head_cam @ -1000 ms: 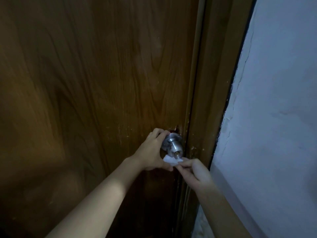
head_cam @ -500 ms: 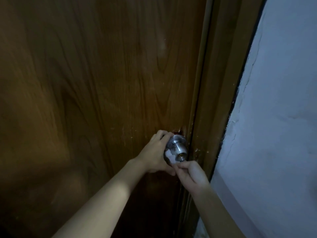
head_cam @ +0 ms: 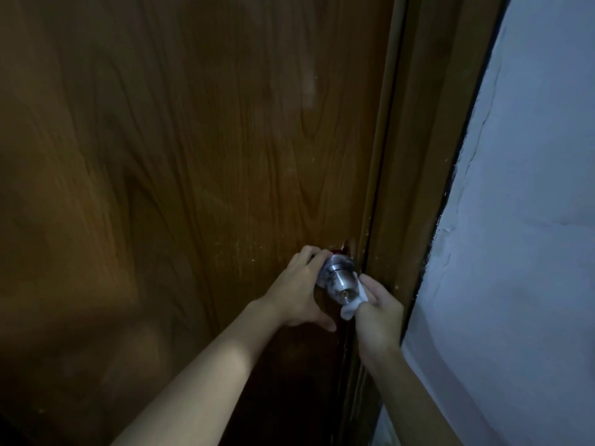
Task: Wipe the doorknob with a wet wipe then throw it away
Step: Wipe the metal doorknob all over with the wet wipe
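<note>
One knob (head_cam: pixel 342 282), one wipe (head_cam: pixel 353 304), two hands in view. The knob is round, silver metal, with a keyhole at its face centre; it sits on a brown wood-grain door (head_cam: pixel 193 156), close to the door's right edge. The left hand (head_cam: pixel 301 292) curls round the knob's left side, fingers over the top toward the base, thumb below. The right hand (head_cam: pixel 380 309) pinches the white wipe and presses it against the knob's lower right side; part of the wipe sticks out below the knob, between the two hands. A small pale patch shows at the knob's left edge under the left fingers; cannot tell whether it is wipe or glare. One door frame (head_cam: pixel 418 188) runs just right of the knob, and the right hand overlaps it. One pale wall (head_cam: pixel 531 220), cracked along the frame, fills the right side. Light is dim.
</note>
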Demonstrator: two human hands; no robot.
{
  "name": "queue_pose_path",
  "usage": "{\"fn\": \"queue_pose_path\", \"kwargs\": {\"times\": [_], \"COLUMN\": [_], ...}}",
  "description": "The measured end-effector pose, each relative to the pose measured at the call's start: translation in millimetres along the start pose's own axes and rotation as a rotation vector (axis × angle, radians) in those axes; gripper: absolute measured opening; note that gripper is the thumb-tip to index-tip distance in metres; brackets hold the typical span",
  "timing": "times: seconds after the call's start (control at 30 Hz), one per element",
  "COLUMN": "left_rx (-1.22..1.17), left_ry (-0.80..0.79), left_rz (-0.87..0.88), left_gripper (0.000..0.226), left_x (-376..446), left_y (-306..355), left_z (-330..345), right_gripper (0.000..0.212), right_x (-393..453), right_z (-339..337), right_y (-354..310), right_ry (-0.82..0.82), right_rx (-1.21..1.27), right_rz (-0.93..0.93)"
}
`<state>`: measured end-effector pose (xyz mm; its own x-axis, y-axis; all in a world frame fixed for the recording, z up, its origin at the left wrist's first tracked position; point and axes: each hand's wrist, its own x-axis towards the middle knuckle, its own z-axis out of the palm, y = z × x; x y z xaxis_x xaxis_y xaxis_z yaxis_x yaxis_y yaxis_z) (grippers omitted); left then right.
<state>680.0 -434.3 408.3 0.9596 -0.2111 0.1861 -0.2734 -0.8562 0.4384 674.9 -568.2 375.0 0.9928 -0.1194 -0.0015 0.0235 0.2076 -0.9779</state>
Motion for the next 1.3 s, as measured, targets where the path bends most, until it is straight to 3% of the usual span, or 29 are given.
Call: {"fn": "queue_pose_path", "kwargs": {"times": [0.13,0.27,0.47,0.57,0.77,0.97,1.17,1.3], "left_rx": [-0.001,0.010,-0.001,-0.013,-0.025,-0.035,-0.022,-0.018], "left_ry": [0.005,0.012,0.008,0.006,0.008,0.018,0.018,0.024], "left_rz": [0.008,0.011,0.008,0.010,0.014,0.023,0.021,0.019], "left_gripper": [0.117,0.117,0.117,0.117,0.118,0.116,0.117,0.117], "left_x": [0,0,-1,-1,-1,-1,0,0], "left_y": [0,0,2,1,-1,-2,-2,-1], "left_z": [1,2,2,3,3,4,5,5], "right_gripper": [0.047,0.047,0.049,0.045,0.041,0.048,0.051,0.051], "right_x": [-7,-15,8,4,16,11,-4,1], "right_z": [-2,-3,2,-5,-1,-14,-12,-9], "right_y": [8,12,-3,-4,-14,12,32,20], "right_ry": [0.014,0.061,-0.190,-0.170,-0.243,-0.081,-0.057,-0.033], "right_rx": [-0.445,-0.547,-0.727,-0.696,-0.667,-0.563,-0.703,-0.626], "right_rz": [-0.364,-0.541,-0.589,-0.632,-0.543,-0.477,-0.729,-0.461]}}
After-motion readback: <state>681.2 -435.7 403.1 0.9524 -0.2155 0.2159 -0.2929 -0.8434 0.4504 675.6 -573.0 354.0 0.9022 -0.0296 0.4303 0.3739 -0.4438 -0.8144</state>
